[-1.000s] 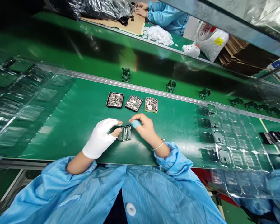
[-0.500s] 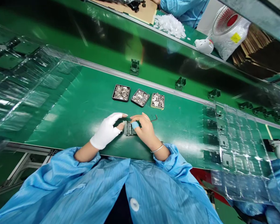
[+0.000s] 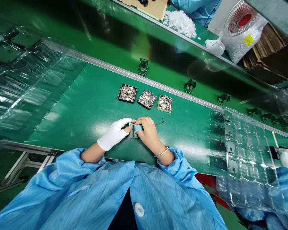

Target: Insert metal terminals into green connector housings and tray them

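2 hands meet on 1 small ribbed part [image 3: 134, 131] on the green tabletop [image 3: 86, 105]: my gloved left hand [image 3: 115, 134] pinches its edge, my right hand [image 3: 147, 132] closes over it. Risk: a slipping pinch could flick it toward the 3 trays [image 3: 145, 99].

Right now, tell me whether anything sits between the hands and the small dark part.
Nothing visible does. The left hand and right hand both already grip the small dark part on the green belt.
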### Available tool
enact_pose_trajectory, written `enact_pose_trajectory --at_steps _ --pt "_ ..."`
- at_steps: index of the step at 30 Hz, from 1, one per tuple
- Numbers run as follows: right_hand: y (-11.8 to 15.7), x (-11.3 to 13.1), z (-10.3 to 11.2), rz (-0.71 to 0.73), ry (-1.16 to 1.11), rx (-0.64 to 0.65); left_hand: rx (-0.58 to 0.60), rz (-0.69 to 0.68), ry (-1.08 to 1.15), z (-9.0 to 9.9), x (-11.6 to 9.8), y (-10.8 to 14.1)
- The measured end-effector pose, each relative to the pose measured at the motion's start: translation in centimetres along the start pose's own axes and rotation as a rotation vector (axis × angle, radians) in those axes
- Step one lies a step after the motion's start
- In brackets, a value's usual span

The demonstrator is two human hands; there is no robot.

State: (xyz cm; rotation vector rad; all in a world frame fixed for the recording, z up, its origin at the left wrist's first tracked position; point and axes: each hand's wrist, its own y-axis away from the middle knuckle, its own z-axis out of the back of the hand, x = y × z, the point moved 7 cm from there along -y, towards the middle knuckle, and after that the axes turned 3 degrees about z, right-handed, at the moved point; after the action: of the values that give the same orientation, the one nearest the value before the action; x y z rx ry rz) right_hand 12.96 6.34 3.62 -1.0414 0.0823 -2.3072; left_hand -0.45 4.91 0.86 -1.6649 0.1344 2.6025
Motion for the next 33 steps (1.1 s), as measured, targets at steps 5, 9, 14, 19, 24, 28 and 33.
enact_pose_trajectory --at_steps 5,9,14,19,24,28,33 --pt "0.0 -0.5 -0.4 -0.051 -0.122 0.027 -0.022 0.035 0.066 -0.4 0.2 -0.5" --pt "0.0 -2.6 -1.3 -0.220 -0.533 0.003 -0.060 0.086 0.147 -0.7 0.6 -0.9" --pt "0.0 -3.5 -2.5 -0.306 -0.702 0.004 -0.083 0.020 -0.002 -0.4 -0.8 -1.0" --pt "-0.1 -3.5 -2.2 -0.282 -0.656 -0.005 -0.161 -0.089 -0.277 0.4 -2.7 -0.4" --pt "0.6 -4.1 1.0 -0.188 -0.608 -0.014 -0.296 0.008 0.050 3.4 0.1 0.0" --pt "1.6 -1.3 0.9 0.126 -0.290 0.272 -0.304 0.080 0.074 4.9 2.0 0.4" --pt "1.4 -2.2 -0.7 -0.095 -0.281 0.123 -0.175 -0.112 -0.105 3.0 -0.1 1.8"
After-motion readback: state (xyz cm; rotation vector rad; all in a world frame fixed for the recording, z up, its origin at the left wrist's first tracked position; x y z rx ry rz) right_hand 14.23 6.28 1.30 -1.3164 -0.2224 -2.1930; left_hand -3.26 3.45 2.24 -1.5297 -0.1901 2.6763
